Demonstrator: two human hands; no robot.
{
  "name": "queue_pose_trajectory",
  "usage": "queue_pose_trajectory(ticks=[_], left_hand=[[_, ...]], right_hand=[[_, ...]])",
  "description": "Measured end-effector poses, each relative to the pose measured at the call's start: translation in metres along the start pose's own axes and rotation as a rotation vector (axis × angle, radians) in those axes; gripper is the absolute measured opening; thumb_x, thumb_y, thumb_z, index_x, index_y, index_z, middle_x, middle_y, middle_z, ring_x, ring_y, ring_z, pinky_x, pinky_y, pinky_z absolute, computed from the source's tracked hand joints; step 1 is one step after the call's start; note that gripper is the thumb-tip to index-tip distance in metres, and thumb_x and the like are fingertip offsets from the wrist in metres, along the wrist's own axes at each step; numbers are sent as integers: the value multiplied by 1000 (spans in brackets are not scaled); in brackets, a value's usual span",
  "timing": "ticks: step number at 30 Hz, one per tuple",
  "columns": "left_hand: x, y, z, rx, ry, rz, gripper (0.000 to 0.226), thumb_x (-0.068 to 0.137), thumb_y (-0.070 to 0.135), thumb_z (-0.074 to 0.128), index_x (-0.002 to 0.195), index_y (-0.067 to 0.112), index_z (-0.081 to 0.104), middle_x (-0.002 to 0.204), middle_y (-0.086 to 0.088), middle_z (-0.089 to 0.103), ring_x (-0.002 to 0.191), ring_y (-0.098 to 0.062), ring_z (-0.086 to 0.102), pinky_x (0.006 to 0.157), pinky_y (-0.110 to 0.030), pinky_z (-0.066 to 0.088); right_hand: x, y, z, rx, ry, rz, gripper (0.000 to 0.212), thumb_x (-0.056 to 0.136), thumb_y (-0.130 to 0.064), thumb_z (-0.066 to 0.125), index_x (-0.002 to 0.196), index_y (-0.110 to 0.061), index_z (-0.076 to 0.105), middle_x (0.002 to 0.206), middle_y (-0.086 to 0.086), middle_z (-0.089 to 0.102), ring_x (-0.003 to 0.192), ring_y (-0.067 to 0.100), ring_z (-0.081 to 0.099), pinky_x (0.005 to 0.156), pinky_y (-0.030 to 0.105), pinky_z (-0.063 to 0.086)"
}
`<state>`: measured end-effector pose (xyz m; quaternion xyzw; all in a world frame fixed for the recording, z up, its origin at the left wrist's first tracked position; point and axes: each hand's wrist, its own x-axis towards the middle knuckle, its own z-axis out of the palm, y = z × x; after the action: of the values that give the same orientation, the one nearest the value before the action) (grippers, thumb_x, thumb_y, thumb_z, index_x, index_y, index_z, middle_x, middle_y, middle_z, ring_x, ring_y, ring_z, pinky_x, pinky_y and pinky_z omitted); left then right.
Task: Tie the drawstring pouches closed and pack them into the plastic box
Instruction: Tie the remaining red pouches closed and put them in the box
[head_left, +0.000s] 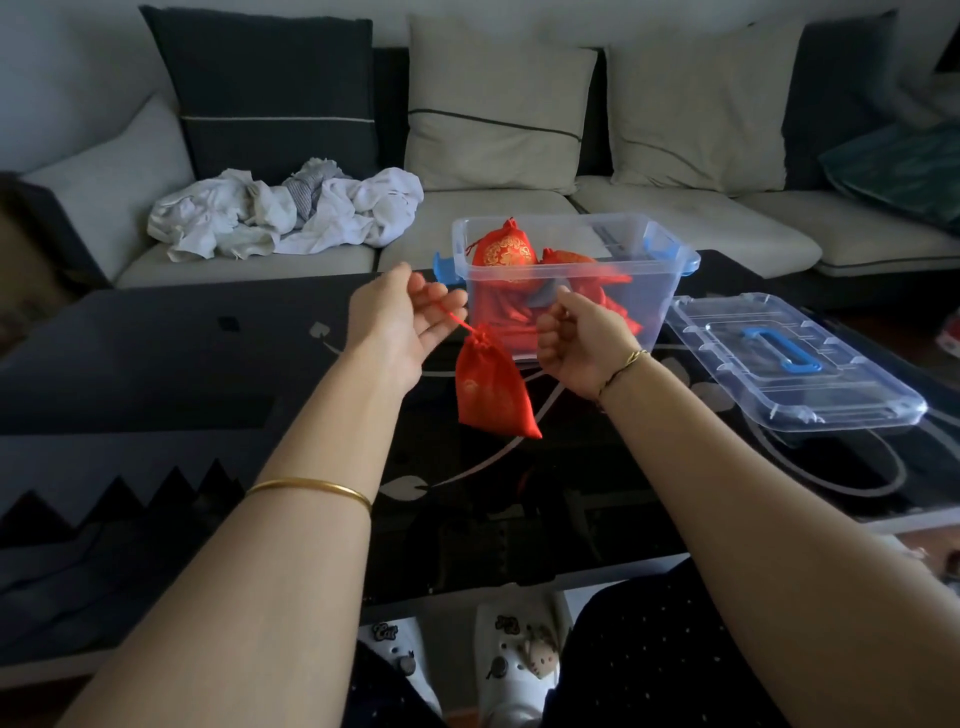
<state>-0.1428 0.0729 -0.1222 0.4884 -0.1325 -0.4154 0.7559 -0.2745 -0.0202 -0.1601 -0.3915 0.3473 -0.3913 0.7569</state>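
A person is holding one small red satin drawstring pouch with gold print in the air above a dark glossy worktop. The left hand, palm turned up, is pinching the pouch's thin red cord. The pouch is hanging from it just below and to the right of that hand, neck uppermost. Its long axis is running near upright, with the bottom tilting slightly rightward.

The right hand is hovering just beside the pouch on its other side, fingers curled tight. Whether it is gripping a cord end cannot be told. So the pouch is hanging between the two hands, with the left nearer its neck.

Just beyond the pouch, a clear rectangular plastic box with blue latches is standing open on the worktop, and the right hand is nearer to it.

Counted: one pouch in hand, and at least two plump red pouches lying inside the box over more red cloth that cannot be counted. There is one box, and one clear plastic lid with a blue handle is lying flat to the box's right.
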Motion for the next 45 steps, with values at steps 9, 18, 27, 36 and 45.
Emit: queue_pose_trajectory(ticks=[9,18,27,36,45], left_hand=[[-5,-7,0,855,-397,217,9,83,11,69,74,12,68,65,-4,60,55,-10,52,58,-22,46],[-3,-10,1,794,-342,177,6,84,13,68,80,10,67,62,0,60,53,-8,52,55,-20,45],[4,-13,0,758,-165,202,16,91,11,59,75,15,58,66,-4,62,48,-11,56,54,-24,51],[3,-12,1,765,-121,205,17,88,9,63,72,13,60,67,-5,62,46,-11,57,56,-28,53],[-2,-9,1,863,-98,295,18,83,7,66,68,14,63,62,-8,63,52,-18,61,66,-35,59]], right_hand=[[-17,-15,26,-220,-166,-367,34,95,-26,50,66,-10,56,65,5,56,49,11,41,45,20,31],[-24,-10,28,-452,-177,-155,29,99,-20,39,109,4,52,71,13,60,52,18,57,49,26,45],[-25,-1,19,-1010,-145,-573,12,76,-1,68,84,-4,60,75,7,61,64,12,56,60,23,50],[-25,5,25,-1214,-99,-835,13,77,-14,69,90,-11,70,89,2,63,82,13,54,75,25,44],[-32,-1,28,-1265,-148,-860,16,83,-18,65,95,-10,74,84,-5,57,81,8,51,78,26,44]])
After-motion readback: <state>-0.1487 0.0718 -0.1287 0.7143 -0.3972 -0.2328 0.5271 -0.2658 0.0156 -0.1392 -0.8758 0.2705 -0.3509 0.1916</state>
